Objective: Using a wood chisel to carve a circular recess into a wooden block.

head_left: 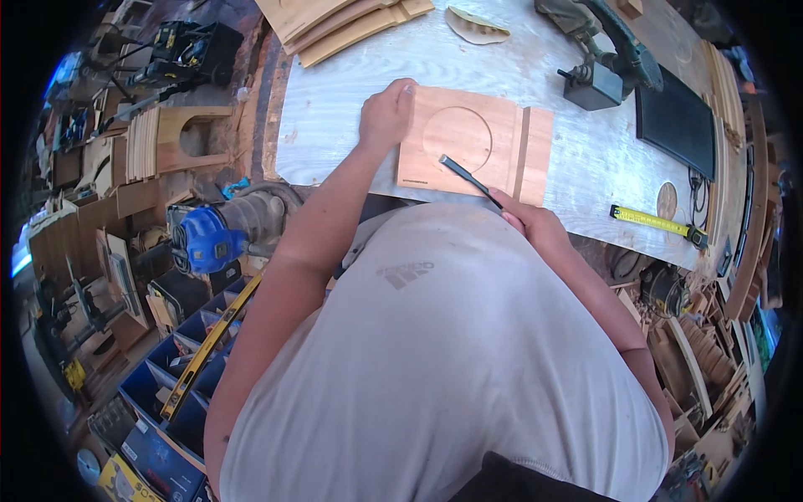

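Observation:
A square wooden board with a shallow round recess and a deep straight groove near its right side lies on the pale worktable, close to my body. My left hand grips its upper left edge, fingers closed around the side. In my right hand, at the board's near right corner, is a dark chisel. Its flat tip points up and left, over the lower part of the round recess. Whether the tip touches the wood I cannot tell. The fingertips of my right hand are partly hidden.
Stacked wooden boards lie at the far left of the worktable. A power tool with a battery, a black flat panel and a yellow tape measure are to the right. A blue shop vacuum stands left.

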`<state>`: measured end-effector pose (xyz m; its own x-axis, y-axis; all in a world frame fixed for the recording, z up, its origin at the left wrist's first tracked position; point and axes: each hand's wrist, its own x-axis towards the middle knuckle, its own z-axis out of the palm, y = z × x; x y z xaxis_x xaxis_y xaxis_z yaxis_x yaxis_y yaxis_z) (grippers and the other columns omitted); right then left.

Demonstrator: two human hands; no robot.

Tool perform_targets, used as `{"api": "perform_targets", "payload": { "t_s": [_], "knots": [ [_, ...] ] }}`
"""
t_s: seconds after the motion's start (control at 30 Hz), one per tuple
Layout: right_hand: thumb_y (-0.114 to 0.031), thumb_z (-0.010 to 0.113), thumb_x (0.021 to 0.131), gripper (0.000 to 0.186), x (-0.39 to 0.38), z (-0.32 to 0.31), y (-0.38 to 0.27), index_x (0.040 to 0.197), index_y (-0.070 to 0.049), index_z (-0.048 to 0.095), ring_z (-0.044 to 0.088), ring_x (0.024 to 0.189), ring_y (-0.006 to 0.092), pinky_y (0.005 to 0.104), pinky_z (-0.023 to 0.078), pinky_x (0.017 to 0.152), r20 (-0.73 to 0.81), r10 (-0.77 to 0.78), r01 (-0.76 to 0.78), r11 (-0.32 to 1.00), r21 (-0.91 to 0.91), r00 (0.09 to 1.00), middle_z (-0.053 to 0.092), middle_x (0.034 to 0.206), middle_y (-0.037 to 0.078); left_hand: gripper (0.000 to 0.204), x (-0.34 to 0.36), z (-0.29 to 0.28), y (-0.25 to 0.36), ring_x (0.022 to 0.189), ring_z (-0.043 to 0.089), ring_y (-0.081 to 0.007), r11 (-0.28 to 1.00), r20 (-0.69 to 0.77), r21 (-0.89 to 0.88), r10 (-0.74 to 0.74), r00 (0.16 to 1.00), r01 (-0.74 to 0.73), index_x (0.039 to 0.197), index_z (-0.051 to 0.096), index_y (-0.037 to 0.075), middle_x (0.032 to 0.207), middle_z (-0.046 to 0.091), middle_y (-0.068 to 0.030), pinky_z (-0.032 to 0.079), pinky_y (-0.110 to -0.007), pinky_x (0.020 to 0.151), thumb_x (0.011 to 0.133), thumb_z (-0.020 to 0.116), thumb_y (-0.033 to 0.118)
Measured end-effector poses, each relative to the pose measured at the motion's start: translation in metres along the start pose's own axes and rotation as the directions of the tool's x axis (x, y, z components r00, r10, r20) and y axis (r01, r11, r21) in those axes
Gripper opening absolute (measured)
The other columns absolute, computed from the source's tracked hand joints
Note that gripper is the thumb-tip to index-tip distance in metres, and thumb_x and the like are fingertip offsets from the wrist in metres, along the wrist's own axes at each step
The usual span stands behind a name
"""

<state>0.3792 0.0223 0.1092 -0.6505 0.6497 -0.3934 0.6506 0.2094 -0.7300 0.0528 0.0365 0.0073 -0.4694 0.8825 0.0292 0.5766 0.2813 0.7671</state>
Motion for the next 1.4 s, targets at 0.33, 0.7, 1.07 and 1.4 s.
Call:
{"api": "perform_targets", "payload": {
  "t_s": [0.33, 0.7, 1.07, 1.4],
  "knots": [
    [-0.025, 0.053, 0.105, 0.039, 0.005, 0.009, -0.010, 0.143, -0.026, 0.058, 0.062, 0.075, 0.0253, 0.0336, 0.049, 0.075, 0.100, 0.148, -0.153, 0.987, 0.046, 0.984, 0.064, 0.081, 0.015, 0.026, 0.000, 0.000, 0.001, 0.085, 0.068, -0.0433, 0.999, 0.007, 0.054, 0.004, 1.000, -0.004, 0.114, 0.069, 0.018, 0.084, 0.071, -0.0205, 0.052, -0.052, 0.081, 0.102, 0.050, 0.032],
    [-0.038, 0.045, 0.106, 0.046, 0.005, 0.014, -0.005, 0.151, -0.031, 0.047, 0.064, 0.078, 0.0334, 0.0441, 0.050, 0.075, 0.111, 0.118, -0.102, 0.985, -0.142, 0.987, 0.060, 0.077, 0.017, 0.027, 0.000, 0.002, -0.002, 0.090, 0.068, -0.0431, 0.998, -0.015, 0.057, 0.022, 1.000, -0.021, 0.116, 0.069, 0.020, 0.089, 0.071, -0.0213, 0.052, -0.051, 0.083, 0.103, 0.049, 0.032],
    [-0.034, 0.049, 0.106, 0.044, 0.001, 0.020, 0.000, 0.149, -0.027, 0.049, 0.064, 0.078, 0.0321, 0.0424, 0.050, 0.074, 0.057, 0.084, -0.082, 0.996, -0.035, 0.995, 0.063, 0.082, 0.016, 0.028, -0.001, 0.001, 0.000, 0.090, 0.068, -0.0432, 0.998, -0.005, 0.056, 0.017, 1.000, -0.017, 0.116, 0.069, 0.019, 0.089, 0.071, -0.0220, 0.052, -0.052, 0.083, 0.103, 0.049, 0.033],
    [-0.029, 0.052, 0.105, 0.039, -0.002, 0.015, 0.004, 0.143, -0.023, 0.057, 0.067, 0.079, 0.0350, 0.0420, 0.051, 0.075, -0.039, 0.056, -0.054, 0.997, 0.049, 0.998, 0.068, 0.085, 0.018, 0.027, -0.001, 0.000, 0.000, 0.090, 0.069, -0.0424, 0.998, 0.024, 0.055, 0.013, 1.000, -0.015, 0.116, 0.070, 0.020, 0.090, 0.072, -0.0212, 0.053, -0.051, 0.084, 0.102, 0.050, 0.032]
  ]
}}
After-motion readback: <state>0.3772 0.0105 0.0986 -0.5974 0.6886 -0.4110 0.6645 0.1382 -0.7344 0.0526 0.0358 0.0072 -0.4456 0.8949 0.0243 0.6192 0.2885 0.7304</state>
